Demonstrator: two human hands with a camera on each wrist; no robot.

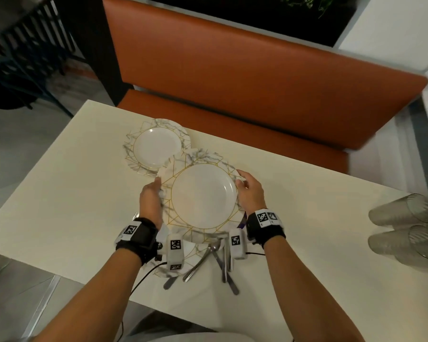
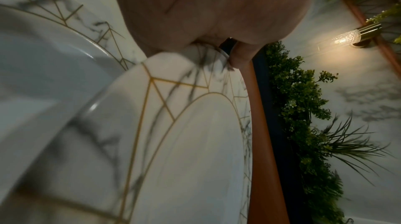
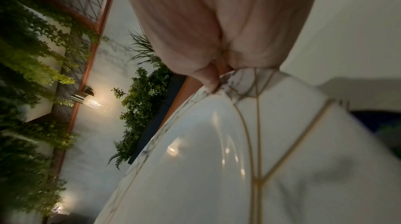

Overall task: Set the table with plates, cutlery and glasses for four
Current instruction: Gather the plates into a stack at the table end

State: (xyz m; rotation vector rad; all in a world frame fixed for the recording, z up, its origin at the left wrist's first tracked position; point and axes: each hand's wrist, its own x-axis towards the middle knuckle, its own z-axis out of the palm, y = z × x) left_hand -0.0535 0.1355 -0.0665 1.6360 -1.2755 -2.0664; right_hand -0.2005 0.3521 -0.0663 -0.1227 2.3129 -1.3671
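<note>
A white plate (image 1: 203,196) with grey marbling and gold lines is held above the table's near middle. My left hand (image 1: 151,196) grips its left rim, and my right hand (image 1: 248,191) grips the right rim. The wrist views show the same plate (image 2: 184,142) (image 3: 228,159) up close, with my left hand (image 2: 217,21) and right hand (image 3: 217,30) clamped on its edge. A second matching plate (image 1: 156,146) lies flat on the table further back left. Another plate (image 1: 183,265) sits under my wrists near the front edge, with several pieces of cutlery (image 1: 223,262) lying across it.
The cream table (image 1: 72,193) runs left to right. An orange bench seat (image 1: 232,82) stands behind it. Several clear tumblers (image 1: 405,230) lie on their sides at the table's right end. Plants and a wall lamp (image 2: 347,37) show in the wrist views.
</note>
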